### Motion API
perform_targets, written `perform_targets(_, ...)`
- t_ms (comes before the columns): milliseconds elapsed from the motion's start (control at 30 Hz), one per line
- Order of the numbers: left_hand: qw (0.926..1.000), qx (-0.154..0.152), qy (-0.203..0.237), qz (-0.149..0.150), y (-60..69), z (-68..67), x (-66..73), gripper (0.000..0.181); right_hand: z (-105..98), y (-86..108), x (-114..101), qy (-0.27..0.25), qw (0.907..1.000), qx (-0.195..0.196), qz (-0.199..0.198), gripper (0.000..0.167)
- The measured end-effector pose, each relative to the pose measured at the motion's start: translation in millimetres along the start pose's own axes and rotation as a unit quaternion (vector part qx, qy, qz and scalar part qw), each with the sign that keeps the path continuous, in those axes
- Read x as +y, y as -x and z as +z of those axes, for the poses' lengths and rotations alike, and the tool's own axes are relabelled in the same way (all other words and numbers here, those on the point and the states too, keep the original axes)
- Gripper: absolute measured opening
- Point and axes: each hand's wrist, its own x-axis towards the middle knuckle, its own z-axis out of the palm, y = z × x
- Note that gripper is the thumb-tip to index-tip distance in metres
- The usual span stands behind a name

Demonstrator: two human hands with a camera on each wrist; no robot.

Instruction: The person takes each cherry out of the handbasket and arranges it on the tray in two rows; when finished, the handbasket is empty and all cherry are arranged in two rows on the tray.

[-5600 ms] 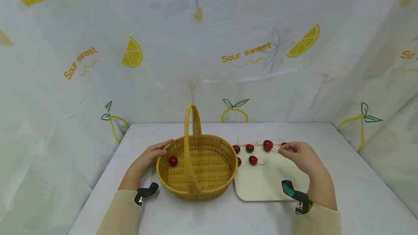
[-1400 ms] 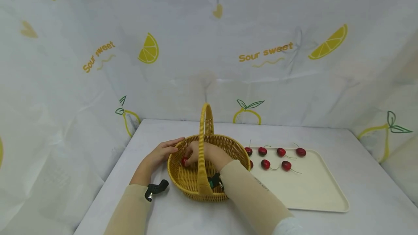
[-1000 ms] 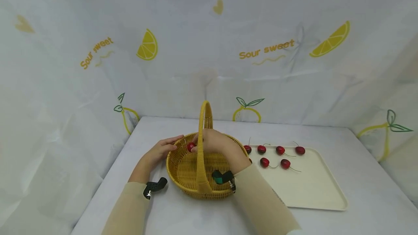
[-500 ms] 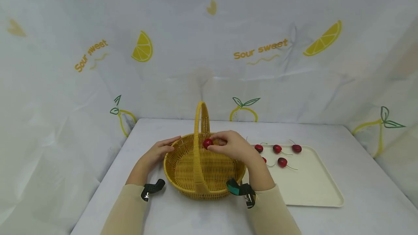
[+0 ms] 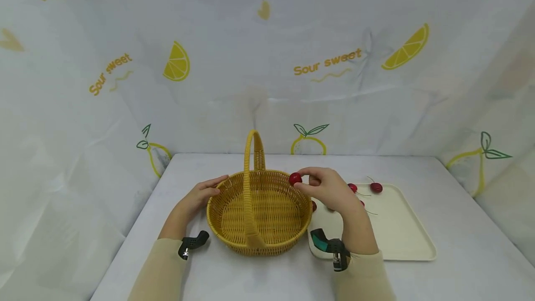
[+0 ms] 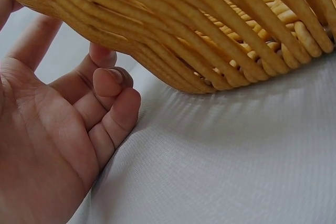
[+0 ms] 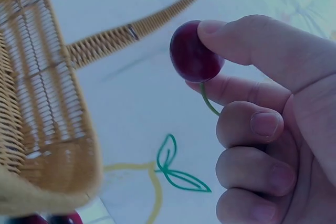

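Observation:
My right hand (image 5: 334, 194) pinches a dark red cherry (image 5: 295, 179) between thumb and index finger, at the right rim of the yellow wicker basket (image 5: 267, 249). In the right wrist view the cherry (image 7: 191, 51) shows a green stem pointing down, and the other fingers are curled in. At the basket's left rim, my left hand (image 5: 198, 199) holds on with thumb and index finger. The left wrist view shows its remaining fingers (image 6: 107, 114) loosely bent beside the basket's outer wall (image 6: 157, 30). No fruit is visible inside the basket.
A cream tray (image 5: 411, 240) stands directly right of the basket, under my right forearm. Several stemmed cherries lie along its back part, including one dark cherry (image 5: 376, 187); my right hand hides some. The basket's tall handle (image 5: 248, 189) arches over its middle. A printed cloth (image 5: 234, 73) hangs behind the table.
My right hand reached into the basket, lifted the cherry out from the left side, and carried it under the handle to the right rim. The left hand stayed at the basket.

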Motion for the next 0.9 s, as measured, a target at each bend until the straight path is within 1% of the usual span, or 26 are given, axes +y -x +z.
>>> perform_targets(100,1.0000,-0.004,0.000,0.002,0.4,0.7,-0.4,0.058,-12,5.0,9,0.011,0.9997,0.020,0.000,0.039)
perform_targets(167,1.0000,-0.005,0.002,0.002,0.7,1.5,0.3,0.058,-20,8.0,17,0.030,0.9988,0.038,0.003,0.042)
perform_targets(367,1.0000,-0.003,-0.003,-0.002,2.1,2.2,1.3,0.058,-42,20.8,38,0.043,0.9954,0.076,0.039,0.053)
perform_targets(567,1.0000,-0.004,-0.007,-0.001,4.3,2.3,3.3,0.058,-60,32.2,60,0.063,0.9909,0.101,0.062,0.056)
perform_targets(733,1.0000,0.000,-0.002,0.001,4.4,1.9,3.6,0.059,-74,39.3,75,0.086,0.9862,0.109,0.090,0.066)
perform_targets(900,1.0000,-0.001,-0.003,0.003,3.5,-0.1,2.1,0.059,-90,47.0,89,0.098,0.9849,0.099,0.103,0.065)
